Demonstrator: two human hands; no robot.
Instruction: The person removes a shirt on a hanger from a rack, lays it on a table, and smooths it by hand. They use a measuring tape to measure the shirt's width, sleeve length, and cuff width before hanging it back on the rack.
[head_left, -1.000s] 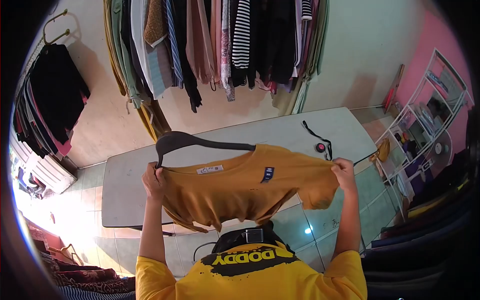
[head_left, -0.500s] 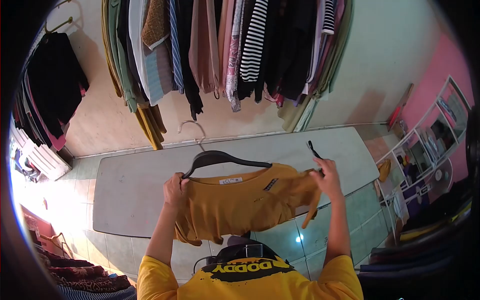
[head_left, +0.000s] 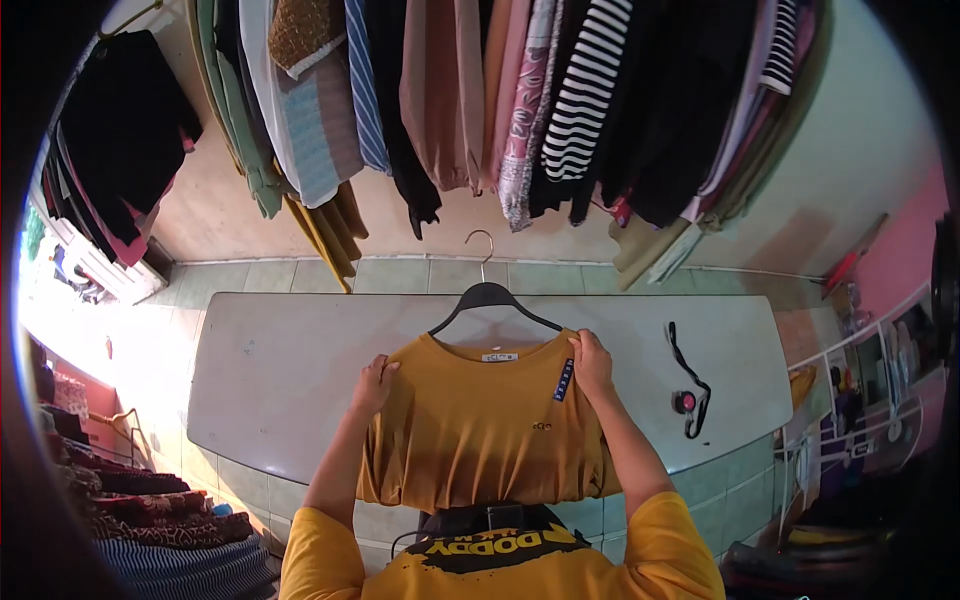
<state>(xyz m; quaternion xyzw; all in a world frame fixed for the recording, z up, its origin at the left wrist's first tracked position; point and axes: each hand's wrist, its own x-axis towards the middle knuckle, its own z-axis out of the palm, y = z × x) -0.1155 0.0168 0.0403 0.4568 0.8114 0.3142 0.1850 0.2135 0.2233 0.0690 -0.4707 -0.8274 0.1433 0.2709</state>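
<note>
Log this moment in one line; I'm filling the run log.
left hand: grips mustard-yellow cotton T-shirt shoulder | right hand: grips other shoulder | shirt on black plastic hanger | over grey table

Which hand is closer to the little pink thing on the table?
The right hand. It grips the mustard shirt at the shoulder nearest the pink thing, still apart from it. The left hand holds the far shoulder, across the shirt.
</note>
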